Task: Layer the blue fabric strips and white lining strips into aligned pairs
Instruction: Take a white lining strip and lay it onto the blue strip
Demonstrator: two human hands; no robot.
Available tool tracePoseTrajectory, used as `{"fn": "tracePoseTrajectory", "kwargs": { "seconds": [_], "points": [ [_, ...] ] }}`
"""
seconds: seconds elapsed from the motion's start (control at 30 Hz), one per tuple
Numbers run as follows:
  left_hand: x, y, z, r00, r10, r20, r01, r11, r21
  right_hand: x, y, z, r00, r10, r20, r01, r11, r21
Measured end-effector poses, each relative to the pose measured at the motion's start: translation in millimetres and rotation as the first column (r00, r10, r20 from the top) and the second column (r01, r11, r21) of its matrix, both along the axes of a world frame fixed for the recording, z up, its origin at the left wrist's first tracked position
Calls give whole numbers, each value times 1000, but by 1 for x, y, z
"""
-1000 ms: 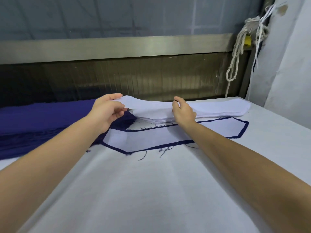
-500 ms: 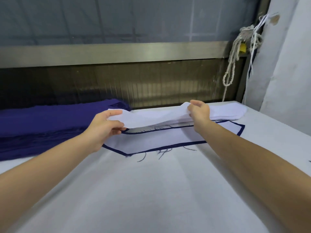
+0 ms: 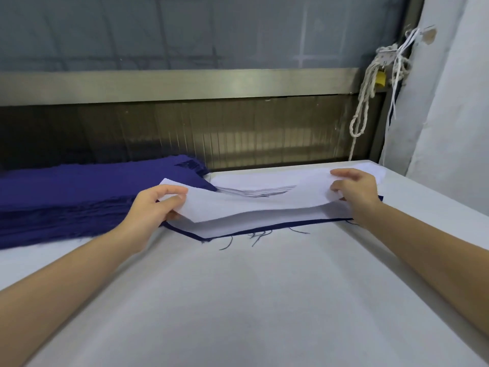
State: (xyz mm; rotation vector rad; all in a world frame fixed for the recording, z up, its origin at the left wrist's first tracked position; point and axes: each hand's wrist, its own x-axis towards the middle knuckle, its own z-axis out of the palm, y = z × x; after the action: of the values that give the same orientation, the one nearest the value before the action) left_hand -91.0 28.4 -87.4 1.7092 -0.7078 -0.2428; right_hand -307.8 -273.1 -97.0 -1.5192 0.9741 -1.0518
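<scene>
The left hand (image 3: 156, 205) pinches one end of a long white lining strip of thin, soft cloth (image 3: 251, 205) between thumb and curled fingers, and the right hand (image 3: 356, 192) pinches the other end. Holding it by both ends likely keeps the limp strip stretched flat enough to aim. It hangs sagging just above a dark blue fabric strip with frayed edges (image 3: 277, 228), which lies on the white padded table (image 3: 251, 300) with another white lining piece (image 3: 264, 221) on it, blue showing as a narrow border. Behind are the stack of white lining strips (image 3: 254, 181) and, to its left, the pile of blue fabric (image 3: 79, 192), both within arm's reach, probably as supply. Whether the lifted strip is meant for this pair cannot be told.
</scene>
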Motion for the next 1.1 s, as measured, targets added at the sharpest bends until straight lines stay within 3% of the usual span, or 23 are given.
{"fn": "tracePoseTrajectory", "kwargs": {
  "seconds": [0.17, 0.37, 0.57, 0.87, 1.1],
  "points": [
    [-2, 5, -5, 1000, 8, 30, -8, 1000, 26, -11, -2, -8, 987, -19, -162, -20, 971, -236],
    [-4, 7, -12, 982, 37, 185, -53, 995, 83, -13, -2, -9, 947, -49, -318, -71, 932, -356],
    [-6, 5, -19, 955, 31, 295, -74, 988, 137, -19, -9, -8, 928, -66, -368, -85, 921, -381],
    [-3, 4, -19, 914, 88, 396, -128, 989, 76, -32, -17, -2, 941, -77, -330, -50, 932, -360],
    [-2, 2, -22, 869, -24, 495, -131, 952, 276, -37, -21, -6, 884, -85, -460, -86, 937, -339]
  ]
}}
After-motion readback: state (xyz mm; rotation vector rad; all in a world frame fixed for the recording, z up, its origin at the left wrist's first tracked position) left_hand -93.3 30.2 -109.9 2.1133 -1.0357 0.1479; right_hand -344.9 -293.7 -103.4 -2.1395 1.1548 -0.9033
